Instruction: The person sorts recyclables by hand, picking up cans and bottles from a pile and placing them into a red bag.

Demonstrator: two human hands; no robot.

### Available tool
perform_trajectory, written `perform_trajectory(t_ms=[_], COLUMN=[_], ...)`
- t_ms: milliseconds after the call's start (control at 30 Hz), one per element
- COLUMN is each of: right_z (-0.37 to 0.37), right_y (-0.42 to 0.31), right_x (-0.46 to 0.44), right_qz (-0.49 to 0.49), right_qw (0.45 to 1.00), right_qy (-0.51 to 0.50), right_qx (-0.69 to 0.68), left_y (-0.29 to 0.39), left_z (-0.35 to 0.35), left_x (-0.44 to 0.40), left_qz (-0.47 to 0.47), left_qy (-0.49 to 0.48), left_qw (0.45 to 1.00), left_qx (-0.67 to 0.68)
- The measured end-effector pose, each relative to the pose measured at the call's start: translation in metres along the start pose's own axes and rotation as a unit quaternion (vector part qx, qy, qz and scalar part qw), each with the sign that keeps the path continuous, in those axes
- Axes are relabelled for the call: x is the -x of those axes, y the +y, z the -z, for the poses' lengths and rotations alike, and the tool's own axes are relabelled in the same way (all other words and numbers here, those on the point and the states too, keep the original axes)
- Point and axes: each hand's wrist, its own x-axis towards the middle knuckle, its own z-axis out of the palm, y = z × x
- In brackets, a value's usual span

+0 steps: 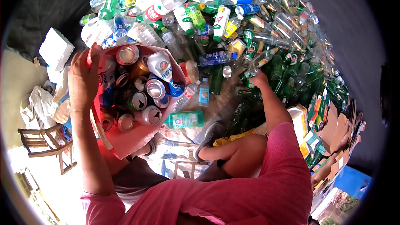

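Observation:
My left hand (85,73) is closed on the upper left rim of a reddish sack (137,146), holding its mouth wide. Inside the sack are several drink cans (151,115), some with their tops showing, and a white-and-blue can (161,66) near the right rim. Farther right, my right hand (259,79) reaches into the bottle pile with its fingers curled. A clear glass bottle (264,58) lies right at those fingertips; whatever they grip is too small to make out. Between the hands stand a small blue-labelled bottle (203,93) and a teal-labelled container (185,119).
A large heap of plastic bottles (179,0) rises ahead, with green glass bottles (287,73) on the right. Flattened cardboard (335,131) is stacked at the right edge. A wooden stool (43,139) and a white foam block (56,49) are on the left.

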Motion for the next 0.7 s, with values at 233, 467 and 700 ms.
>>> perform_trajectory(t_ms=[233,467,700], right_z=[0.016,0.077,0.174], right_y=[-0.007,-0.023,-0.158], right_x=[0.038,0.061,0.164], right_qz=[-0.002,-0.071,0.089], right_qw=[0.998,0.987,0.924], right_qy=[0.039,0.045,-0.064], right_qx=[0.056,-0.134,-0.367], left_y=[0.012,-0.003,-0.005], left_z=[0.008,0.012,0.031], left_x=[0.003,0.011,0.018], left_qz=[0.04,0.03,0.087], left_qy=[-0.004,0.019,-0.029], left_qw=[0.999,0.999,0.996], left_qx=[0.01,0.009,-0.01])
